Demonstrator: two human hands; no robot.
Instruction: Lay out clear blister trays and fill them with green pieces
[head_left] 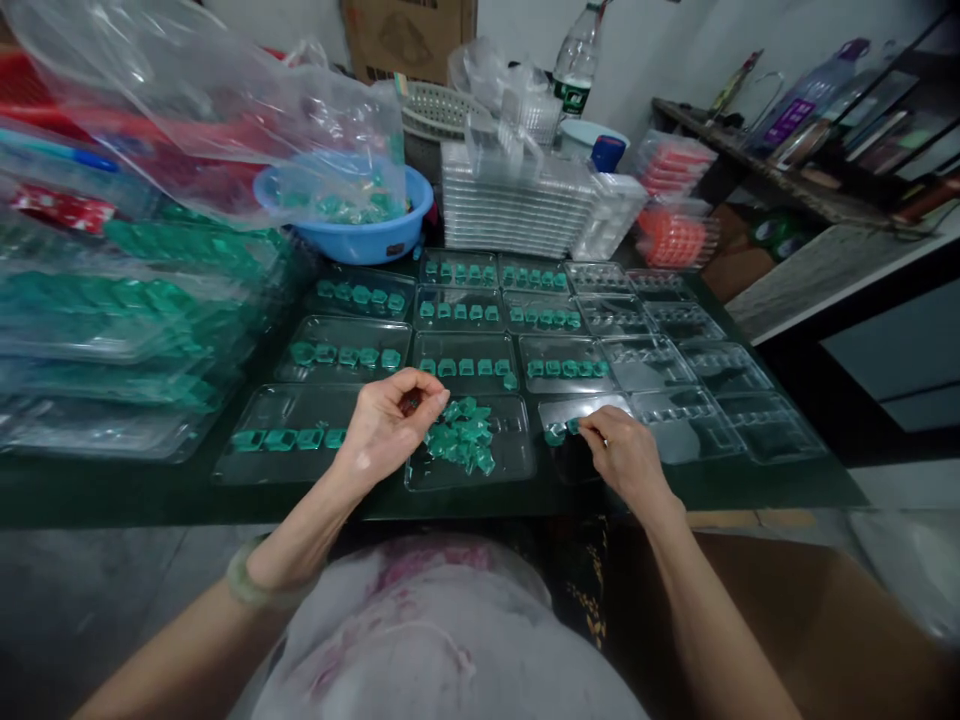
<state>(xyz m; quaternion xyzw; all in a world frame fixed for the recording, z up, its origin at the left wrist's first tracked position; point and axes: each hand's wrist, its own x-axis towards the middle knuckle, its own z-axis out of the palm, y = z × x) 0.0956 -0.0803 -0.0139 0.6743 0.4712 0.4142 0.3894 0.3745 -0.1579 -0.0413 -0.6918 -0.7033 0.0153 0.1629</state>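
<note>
A heap of small translucent green plastic pieces [466, 440] lies on a clear plastic tray [517, 465] in front of me. My left hand [390, 425] hovers at the heap's left edge, thumb and forefinger pinched together; whatever is between them is too small to make out. To the right, my right hand [626, 455] pinches a green plastic piece [574, 426] over another clear tray [551, 410]. One more green piece [554, 437] sits in that tray, just left of my fingertips. Left of the heap, a tray holds a row of green pieces [280, 439], partly covered by my left hand.
Further trays with rows of green pieces [466, 368] cover the dark table [480, 505]. Unfilled clear trays [686, 425] lie at right. Behind stand a blue basin [352, 243] and stacked clear trays [517, 210]. Filled packs [112, 320] are piled at left.
</note>
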